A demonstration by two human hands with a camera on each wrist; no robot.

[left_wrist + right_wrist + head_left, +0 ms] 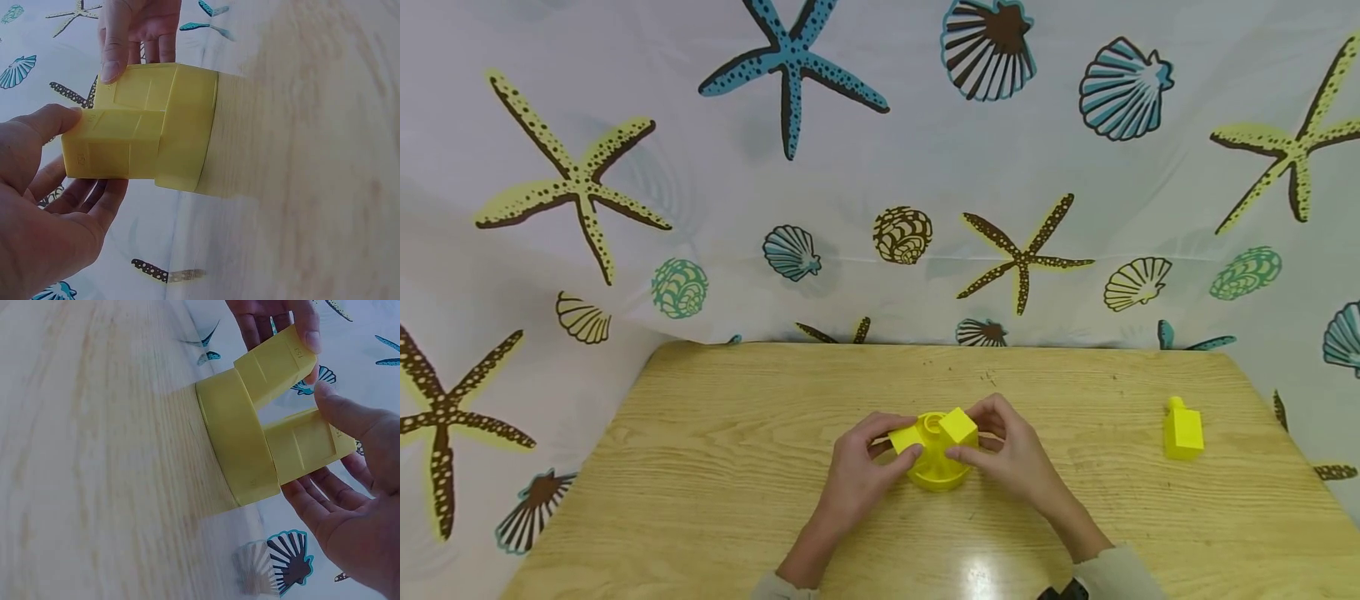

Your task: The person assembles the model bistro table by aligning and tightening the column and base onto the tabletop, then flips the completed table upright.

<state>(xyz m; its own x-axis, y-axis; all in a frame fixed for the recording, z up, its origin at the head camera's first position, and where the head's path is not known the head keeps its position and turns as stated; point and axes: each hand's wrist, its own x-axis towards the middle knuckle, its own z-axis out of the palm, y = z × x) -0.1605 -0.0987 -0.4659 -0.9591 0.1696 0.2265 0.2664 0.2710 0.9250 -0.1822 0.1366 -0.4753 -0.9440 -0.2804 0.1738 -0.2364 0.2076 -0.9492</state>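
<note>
A round yellow base (938, 481) stands on the wooden table, with a ring-shaped hole (932, 422) showing at its far side. Two yellow blocks rise from it, leaning apart. My left hand (861, 462) pinches the left block (906, 439) between thumb and fingers near its top. On the other side, my right hand (1015, 458) holds the right block (959, 427) the same way. Small raised marks show on the blocks in both wrist views. The lower ends of both blocks are hidden inside the base (237, 437).
A third yellow block (1183, 433) with a round peg at one end lies on the table (737, 467) to the right. Behind the table's far edge hangs a white cloth (850, 183) printed with starfish and shells. Dark object (1063, 590) by the right sleeve.
</note>
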